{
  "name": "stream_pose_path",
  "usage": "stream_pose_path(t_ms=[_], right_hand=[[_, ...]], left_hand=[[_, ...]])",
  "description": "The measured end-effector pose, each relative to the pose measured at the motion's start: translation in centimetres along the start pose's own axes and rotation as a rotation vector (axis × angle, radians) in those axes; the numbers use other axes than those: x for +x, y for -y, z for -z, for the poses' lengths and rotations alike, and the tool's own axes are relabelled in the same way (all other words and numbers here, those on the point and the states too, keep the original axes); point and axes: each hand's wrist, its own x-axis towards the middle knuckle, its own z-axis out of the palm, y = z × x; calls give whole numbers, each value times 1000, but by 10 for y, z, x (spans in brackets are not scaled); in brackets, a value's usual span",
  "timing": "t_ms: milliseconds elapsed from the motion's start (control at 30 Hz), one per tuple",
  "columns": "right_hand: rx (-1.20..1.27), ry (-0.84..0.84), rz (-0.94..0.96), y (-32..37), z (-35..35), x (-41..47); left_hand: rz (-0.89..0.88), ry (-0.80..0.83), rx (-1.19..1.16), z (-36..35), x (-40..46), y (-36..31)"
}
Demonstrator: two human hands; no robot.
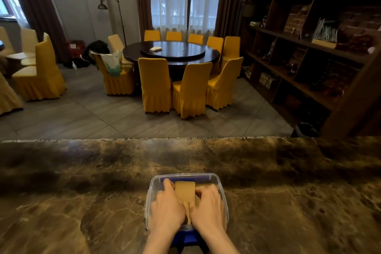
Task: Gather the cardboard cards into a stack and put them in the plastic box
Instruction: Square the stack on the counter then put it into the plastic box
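A clear plastic box (pixel 221 187) with blue handles stands on the marble counter near its front edge. Both of my hands are inside it. My left hand (pixel 167 206) and my right hand (pixel 208 206) grip a stack of brown cardboard cards (pixel 185 190) from either side, fingers curled over the edges. The stack sits low in the box, tilted up toward me. More cardboard shows behind my right fingers, inside the box. The box's bottom is hidden by my hands.
The dark brown marble counter (pixel 82 181) stretches left and right of the box. Beyond its far edge lies a dining room with a round table (pixel 171 51), yellow-covered chairs and a wooden bookshelf (pixel 309 47) at the right.
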Motion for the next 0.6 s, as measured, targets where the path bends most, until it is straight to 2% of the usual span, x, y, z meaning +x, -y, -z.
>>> stream_pose_path(t_ms=[133,233,400,600], right_hand=[[0,-9,3,1,0,1],[2,-26,-12,1,0,2],[-44,14,-1,0,-2,4],[-73,57,-3,-3,-7,7]], left_hand=[[-46,-16,82,-2,-2,-1],[-99,8,58,-1,-2,0],[-95,78,96,0,1,3],[-104,91,114,-2,8,3]])
